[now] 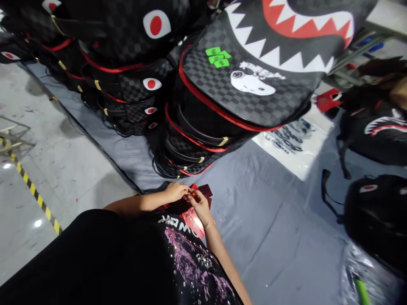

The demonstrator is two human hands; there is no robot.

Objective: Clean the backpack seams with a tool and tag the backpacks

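Note:
Close to my body, at the edge of the grey cloth-covered table, my left hand (pixel 176 192) and my right hand (pixel 201 206) meet fingertip to fingertip. Both have closed fingers around a small red and gold piece (pixel 192 193), too small to make out. Beneath and beside them lie dark red pieces (pixel 206 190) on the cloth. A shiny red packet (pixel 193 221) sits below my right hand, next to my black printed shirt.
Stacked black checkered bags with red trim (pixel 248 84) rise just beyond my hands, with more stacks (pixel 127 80) at the left. Black bags (pixel 375 212) and clear plastic (pixel 365 271) lie at the right of the table (pixel 260 212). A white printed sheet (pixel 299 156) lies behind.

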